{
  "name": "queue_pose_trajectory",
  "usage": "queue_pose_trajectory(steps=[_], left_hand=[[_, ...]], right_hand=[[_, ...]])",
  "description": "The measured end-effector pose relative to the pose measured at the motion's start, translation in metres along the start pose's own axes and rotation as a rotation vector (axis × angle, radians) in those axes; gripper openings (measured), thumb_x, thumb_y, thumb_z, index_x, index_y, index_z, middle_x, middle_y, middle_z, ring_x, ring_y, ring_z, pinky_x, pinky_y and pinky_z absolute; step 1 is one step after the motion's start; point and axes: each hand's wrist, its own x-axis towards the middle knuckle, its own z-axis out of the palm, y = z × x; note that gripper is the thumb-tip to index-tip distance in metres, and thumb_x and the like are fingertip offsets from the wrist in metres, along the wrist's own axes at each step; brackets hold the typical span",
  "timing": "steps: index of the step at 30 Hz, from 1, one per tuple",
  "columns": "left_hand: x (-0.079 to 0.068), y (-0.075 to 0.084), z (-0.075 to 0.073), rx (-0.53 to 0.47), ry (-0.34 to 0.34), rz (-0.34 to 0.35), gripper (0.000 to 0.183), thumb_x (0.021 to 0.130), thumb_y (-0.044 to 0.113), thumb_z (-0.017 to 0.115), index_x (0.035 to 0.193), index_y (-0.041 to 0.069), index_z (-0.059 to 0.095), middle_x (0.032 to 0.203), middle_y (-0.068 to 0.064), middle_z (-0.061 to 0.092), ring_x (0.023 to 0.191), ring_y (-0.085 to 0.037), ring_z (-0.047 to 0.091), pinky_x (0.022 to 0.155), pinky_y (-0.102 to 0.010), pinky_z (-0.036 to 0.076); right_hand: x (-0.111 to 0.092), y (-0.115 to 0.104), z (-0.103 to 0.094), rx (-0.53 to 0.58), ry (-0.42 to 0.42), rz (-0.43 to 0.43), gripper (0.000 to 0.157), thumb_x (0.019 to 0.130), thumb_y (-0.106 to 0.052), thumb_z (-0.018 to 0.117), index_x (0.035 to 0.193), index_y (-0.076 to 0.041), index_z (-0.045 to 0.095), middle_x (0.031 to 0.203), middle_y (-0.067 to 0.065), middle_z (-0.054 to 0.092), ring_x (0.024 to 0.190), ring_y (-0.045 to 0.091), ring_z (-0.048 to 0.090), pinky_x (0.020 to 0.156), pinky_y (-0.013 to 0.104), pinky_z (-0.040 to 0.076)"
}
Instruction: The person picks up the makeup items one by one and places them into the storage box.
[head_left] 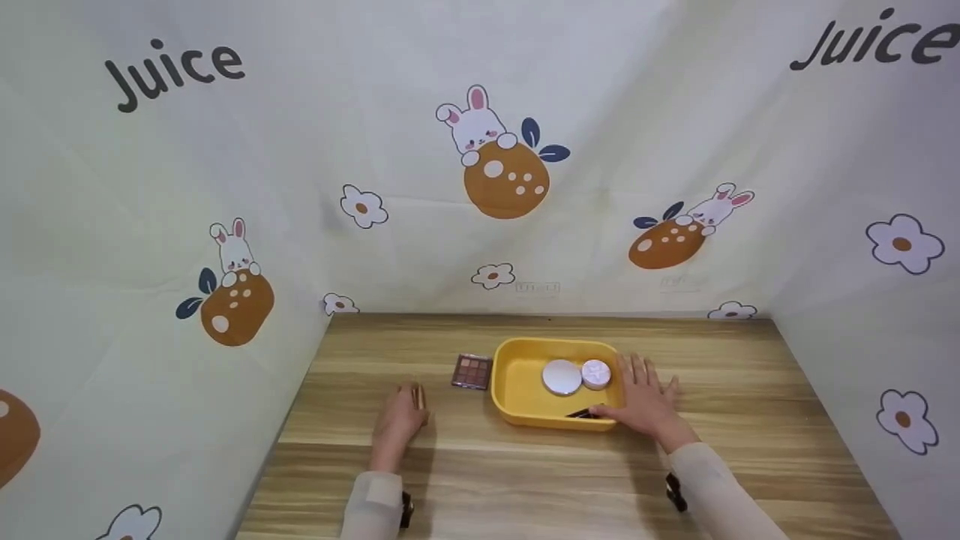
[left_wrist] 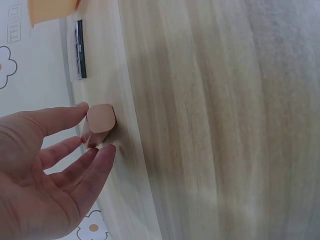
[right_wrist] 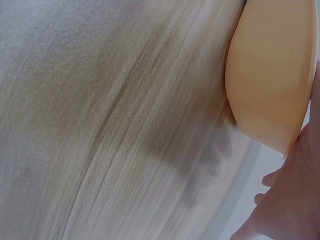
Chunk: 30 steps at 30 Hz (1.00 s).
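Observation:
In the head view my left hand [head_left: 401,414] is over the left part of the tabletop. Its thumb and curled fingers hold a small tan cosmetic tube [left_wrist: 101,119] with a rounded-square end, resembling a lip gloss. My right hand [head_left: 646,401] rests on the right rim of a yellow plastic bin [head_left: 517,415]. Its fingers spread outside, while the thumb reaches over the near right corner. Inside lie a round white compact [head_left: 562,377], a smaller round white jar [head_left: 596,374] and a slender black item [head_left: 580,414], partly hidden by the thumb.
An eyeshadow palette [head_left: 472,371] lies on the wooden table [head_left: 517,480], just left of the bin. A printed cloth [head_left: 405,255] with rabbits and flowers surrounds the table at the back and both sides.

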Motion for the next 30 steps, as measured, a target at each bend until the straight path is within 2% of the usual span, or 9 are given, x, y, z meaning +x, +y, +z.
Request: queue_pose_trajectory(steps=[12,23,30], left_hand=[[-0.0004,0.0024,0.0046,0.075,0.056,0.024,0.048,0.085,0.005,0.066,0.132,0.001,0.056,0.12,-0.023,0.063,0.105,-0.038,0.064,0.087,-0.052,0.054],[-0.0019,0.0064,0.0032,0.064,0.06,0.015,0.043,0.09,0.005,0.064,0.132,0.002,0.057,0.113,-0.021,0.066,0.095,-0.033,0.066,0.08,-0.05,0.056],[-0.0039,0.0066,0.0028,0.026,0.057,-0.005,0.04,0.093,0.006,0.062,0.132,0.004,0.057,0.115,-0.018,0.065,0.097,-0.03,0.065,0.085,-0.048,0.055]], right_hand=[[0.0009,-0.0003,-0.0011,0.016,-0.008,0.0,0.12,0.076,-0.074,0.067,0.159,-0.006,0.013,0.164,0.029,0.011,0.15,0.053,0.006,0.107,0.083,-0.005],[0.0017,-0.0004,0.0001,0.013,-0.011,0.01,0.12,0.076,-0.075,0.066,0.16,-0.008,0.013,0.165,0.027,0.011,0.15,0.053,0.006,0.108,0.082,-0.004],[0.0007,0.0005,0.0006,0.023,-0.017,0.013,0.121,0.075,-0.075,0.066,0.16,-0.008,0.012,0.165,0.027,0.01,0.15,0.053,0.005,0.107,0.082,-0.005]])
